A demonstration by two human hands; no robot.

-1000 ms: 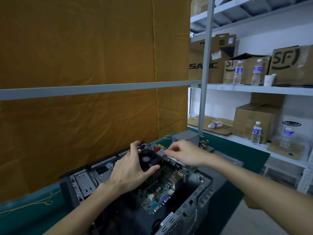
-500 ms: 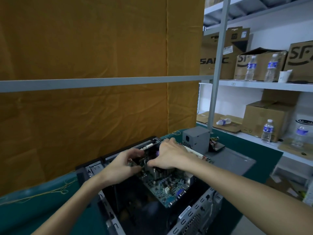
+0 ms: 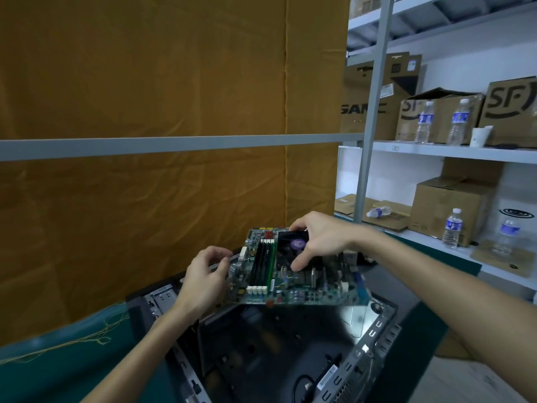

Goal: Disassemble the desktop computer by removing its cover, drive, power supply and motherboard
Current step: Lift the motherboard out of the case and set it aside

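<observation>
the motherboard (image 3: 293, 271) is now lifting clear of the case (image 3: 279, 353), rising toward 12 o'clock and tilting. the right hand (image 3: 322, 239) is gripping its cooler fan (image 3: 292, 242), having shifted there; the left hand (image 3: 205, 276) is moving to the board's 9 o'clock edge.

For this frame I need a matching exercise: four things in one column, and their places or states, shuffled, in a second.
Things:
1. motherboard
2. computer case
3. paper cup
4. left hand

Places or states:
A. lies open on the green table
B. grips the board's left edge
C. held in the air above the case
D. stands on a shelf beside water bottles

Pairs: 1-C, 2-A, 3-D, 4-B. The right hand grips the cooler fan.
</observation>
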